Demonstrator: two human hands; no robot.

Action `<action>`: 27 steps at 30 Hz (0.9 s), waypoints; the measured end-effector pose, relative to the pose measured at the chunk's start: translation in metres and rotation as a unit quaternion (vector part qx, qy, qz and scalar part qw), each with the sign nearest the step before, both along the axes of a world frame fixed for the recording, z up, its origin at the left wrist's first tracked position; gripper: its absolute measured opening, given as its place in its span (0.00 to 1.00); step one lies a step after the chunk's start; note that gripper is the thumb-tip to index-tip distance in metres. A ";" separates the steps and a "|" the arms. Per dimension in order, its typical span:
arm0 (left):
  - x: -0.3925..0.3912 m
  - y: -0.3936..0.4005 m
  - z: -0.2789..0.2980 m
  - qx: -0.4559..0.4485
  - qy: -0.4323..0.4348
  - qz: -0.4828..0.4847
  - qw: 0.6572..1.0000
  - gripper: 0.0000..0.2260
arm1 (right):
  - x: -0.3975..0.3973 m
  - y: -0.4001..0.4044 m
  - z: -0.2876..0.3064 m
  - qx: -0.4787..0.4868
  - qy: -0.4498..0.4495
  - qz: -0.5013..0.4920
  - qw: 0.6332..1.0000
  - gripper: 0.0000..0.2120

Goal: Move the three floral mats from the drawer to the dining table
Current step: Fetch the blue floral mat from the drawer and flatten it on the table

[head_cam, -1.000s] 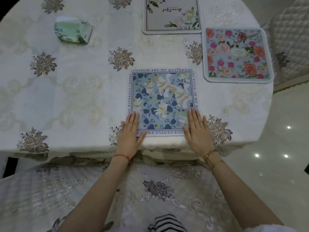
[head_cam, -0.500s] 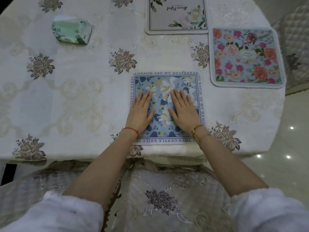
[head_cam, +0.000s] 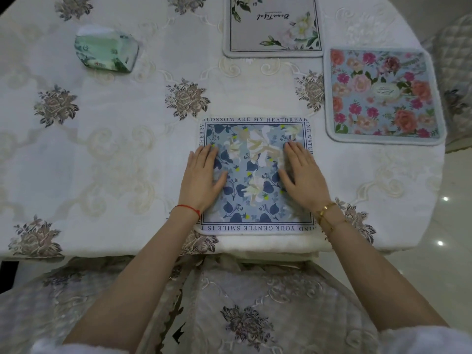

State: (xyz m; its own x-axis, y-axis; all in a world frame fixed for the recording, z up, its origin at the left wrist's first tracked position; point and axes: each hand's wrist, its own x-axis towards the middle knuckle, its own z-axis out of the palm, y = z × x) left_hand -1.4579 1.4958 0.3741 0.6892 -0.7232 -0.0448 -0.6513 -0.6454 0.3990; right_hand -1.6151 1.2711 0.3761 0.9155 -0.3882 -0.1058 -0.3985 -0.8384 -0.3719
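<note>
— Where are we?

— At the dining table (head_cam: 107, 159), under a pale embroidered cloth, shiny tile floor off to my right. A chair (head_cam: 268, 302) with a matching cover is tucked in right below me.

— And your hands?

— Both flat on the blue mat (head_cam: 255, 175). My left hand (head_cam: 201, 180) lies on its left edge, fingers straight, thumb spread inward. My right hand (head_cam: 302, 175) lies on the right side the same way. Palms down, well apart, gripping nothing.

— Where's that mat sitting?

— At the near edge of the table, straight in front of me, lettering running round its border.

— The others?

— The pink mat (head_cam: 383, 95) is up to my right, close to the table's rim. The grey mat (head_cam: 273, 24) lies beyond, just beside it, its top cut off by the frame.

— Anything else?

— A green tissue pack (head_cam: 106, 52) far left.
</note>
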 end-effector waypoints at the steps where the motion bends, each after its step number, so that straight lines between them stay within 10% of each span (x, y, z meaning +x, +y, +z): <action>1: 0.006 -0.008 0.002 -0.011 0.000 -0.003 1.000 0.27 | 0.012 -0.001 0.001 0.000 0.001 0.007 1.000 0.29; 14: 0.050 -0.072 -0.008 0.042 0.001 -0.020 0.999 0.30 | 0.092 -0.015 -0.010 -0.018 0.028 0.096 0.995 0.33; 27: 0.056 -0.025 0.001 0.034 -0.001 0.011 0.999 0.32 | 0.048 -0.043 -0.002 0.013 0.021 -0.025 0.999 0.37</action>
